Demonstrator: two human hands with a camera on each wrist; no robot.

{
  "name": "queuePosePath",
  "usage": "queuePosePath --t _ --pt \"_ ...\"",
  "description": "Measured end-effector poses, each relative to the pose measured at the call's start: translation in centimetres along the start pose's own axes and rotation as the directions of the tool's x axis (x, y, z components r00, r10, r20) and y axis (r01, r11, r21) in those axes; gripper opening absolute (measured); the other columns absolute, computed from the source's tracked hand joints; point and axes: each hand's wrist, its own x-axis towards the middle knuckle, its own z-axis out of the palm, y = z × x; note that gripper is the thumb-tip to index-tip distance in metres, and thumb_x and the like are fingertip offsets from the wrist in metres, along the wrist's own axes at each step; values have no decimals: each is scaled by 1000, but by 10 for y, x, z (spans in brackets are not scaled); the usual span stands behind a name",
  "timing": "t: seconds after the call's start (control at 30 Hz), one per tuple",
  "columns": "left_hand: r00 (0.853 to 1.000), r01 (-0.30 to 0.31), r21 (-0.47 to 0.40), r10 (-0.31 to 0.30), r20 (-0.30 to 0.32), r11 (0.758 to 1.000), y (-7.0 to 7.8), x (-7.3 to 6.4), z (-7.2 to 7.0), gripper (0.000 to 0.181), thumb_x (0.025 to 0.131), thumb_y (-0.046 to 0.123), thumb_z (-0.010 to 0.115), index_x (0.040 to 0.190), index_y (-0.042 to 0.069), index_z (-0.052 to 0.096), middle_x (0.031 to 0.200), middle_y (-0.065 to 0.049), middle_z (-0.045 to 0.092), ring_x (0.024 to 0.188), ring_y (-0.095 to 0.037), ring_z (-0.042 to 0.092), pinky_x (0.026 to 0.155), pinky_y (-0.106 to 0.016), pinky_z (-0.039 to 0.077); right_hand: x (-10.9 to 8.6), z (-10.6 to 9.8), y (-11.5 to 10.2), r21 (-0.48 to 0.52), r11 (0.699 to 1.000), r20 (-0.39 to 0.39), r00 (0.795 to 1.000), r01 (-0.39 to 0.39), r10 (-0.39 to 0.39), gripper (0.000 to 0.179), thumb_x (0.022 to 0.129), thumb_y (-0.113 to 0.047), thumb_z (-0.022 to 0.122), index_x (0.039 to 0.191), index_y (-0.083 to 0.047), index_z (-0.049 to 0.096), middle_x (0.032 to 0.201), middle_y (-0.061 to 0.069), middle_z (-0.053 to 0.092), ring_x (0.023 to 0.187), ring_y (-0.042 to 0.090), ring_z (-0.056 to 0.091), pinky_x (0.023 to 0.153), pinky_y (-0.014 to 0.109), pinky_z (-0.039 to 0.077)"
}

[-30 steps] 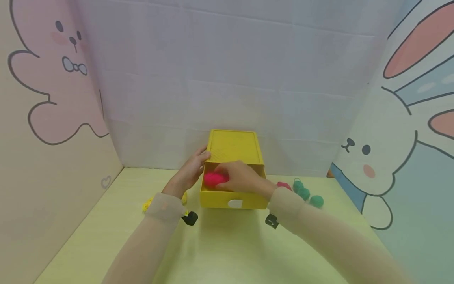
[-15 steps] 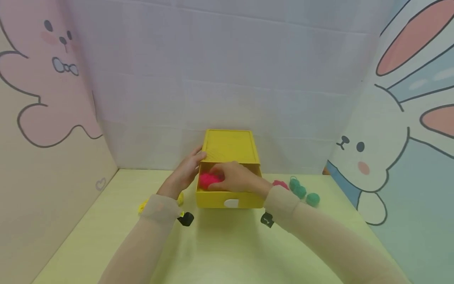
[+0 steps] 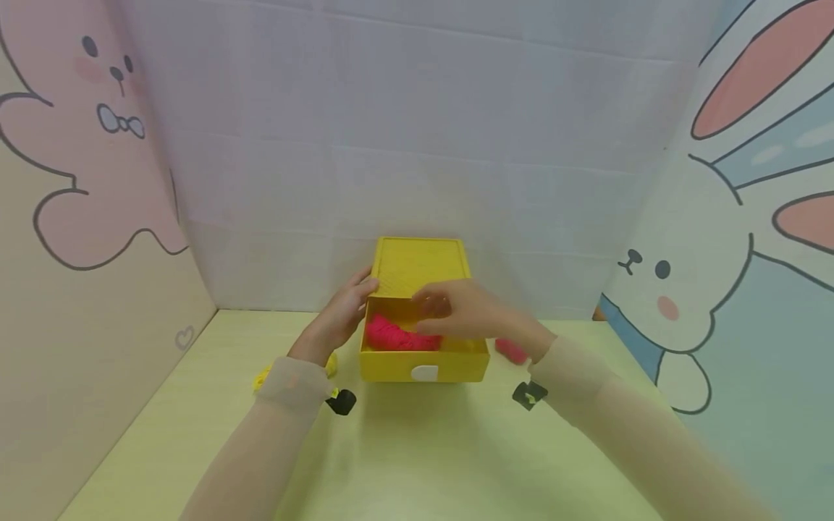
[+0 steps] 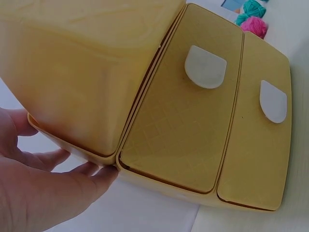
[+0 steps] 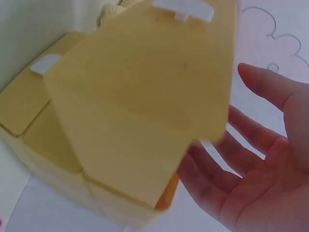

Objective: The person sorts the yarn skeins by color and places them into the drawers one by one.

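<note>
In the head view a small yellow drawer cabinet (image 3: 420, 260) stands against the back wall, its top drawer (image 3: 391, 367) pulled out. A bright pink skein of yarn (image 3: 397, 337) lies inside along the drawer's front. My left hand (image 3: 342, 311) rests against the cabinet's left side; the left wrist view shows fingers (image 4: 101, 176) touching the side wall. Above the drawer's right part hovers my right hand (image 3: 478, 307), fingers loosely bent and apart from the yarn. Nothing lies in its palm (image 5: 260, 198) in the right wrist view. Two lower drawers with white tabs (image 4: 206, 67) are closed.
Another pink yarn bundle (image 3: 511, 351) lies on the table right of the cabinet. Teal yarn (image 4: 253, 8) shows beyond it in the left wrist view. Yellow yarn (image 3: 262, 378) sits left, partly behind my left wrist. Printed side walls flank the table.
My right hand has let go of the pink yarn and moved up and right, leaving it in the drawer. My arm now covers the teal yarn in the head view. My left hand stays put.
</note>
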Motion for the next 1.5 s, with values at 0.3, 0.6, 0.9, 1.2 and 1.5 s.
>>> queuePosePath --t 0.3,0.6,0.9,1.2,1.5 --pt "1000 17 18 -17 -8 1000 2 -2 0 66 114 28 44 172 18 15 176 -6 21 163 -31 16 134 -54 10 -41 -29 40 28 997 -75 994 -78 80 46 101 -29 74 140 -8 66 129 13 73 113 31 71 96 47 62" --pt "1000 14 26 -14 -9 1000 1 -1 -2 66 113 27 44 172 19 16 175 -6 21 163 -32 16 133 -54 11 -71 -25 90 11 991 -150 979 -135 135 48 100 -24 76 141 -6 63 130 16 71 112 35 70 93 50 63" --pt "1000 13 19 -13 -12 1000 2 -1 0 65 114 26 43 172 17 15 176 -7 21 163 -33 17 133 -55 11 -77 -8 141 -42 969 -193 953 -245 233 54 99 -24 77 143 2 59 135 27 66 113 44 68 92 54 63" --pt "1000 15 28 -14 -15 1000 2 -2 2 64 114 29 44 172 19 17 175 -6 23 163 -33 17 133 -55 12 -74 11 187 -49 951 -229 931 -304 286 58 98 -22 77 144 7 56 133 36 64 112 52 69 95 61 59" --pt "1000 12 20 -12 -20 1000 0 0 3 64 114 27 44 172 19 17 175 -6 23 163 -32 18 134 -53 12 -68 31 205 -14 951 -260 920 -308 294 61 97 -15 77 146 11 51 137 40 57 125 57 57 104 69 51"
